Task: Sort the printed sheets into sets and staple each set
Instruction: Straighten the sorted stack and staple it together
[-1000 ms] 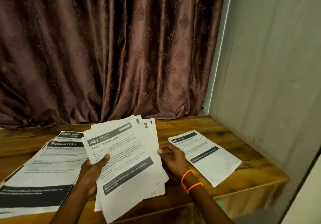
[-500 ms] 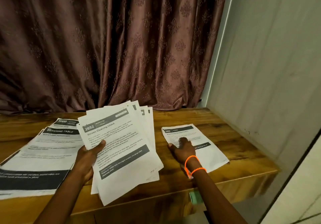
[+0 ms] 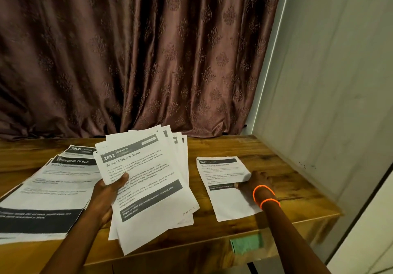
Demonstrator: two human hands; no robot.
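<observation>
Both hands low in front, arms reaching forward.
The left hand [image 3: 106,195] holds a curled grip, thumb laid on top; the right hand [image 3: 256,183] rests palm down, fingers bent, two orange bands [image 3: 265,196] at its wrist.

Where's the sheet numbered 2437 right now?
In the head view, the 2437 sheet lies flat on the wooden table, right of the fanned stack in the left hand, with the right hand on its right edge.

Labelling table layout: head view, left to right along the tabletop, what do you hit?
Spread of sheets lying on the table → left hand → fanned stack it holds, top sheet 2652 → single sheet 2437 lying flat → right hand on that sheet's right edge → bare wooden table.
</observation>
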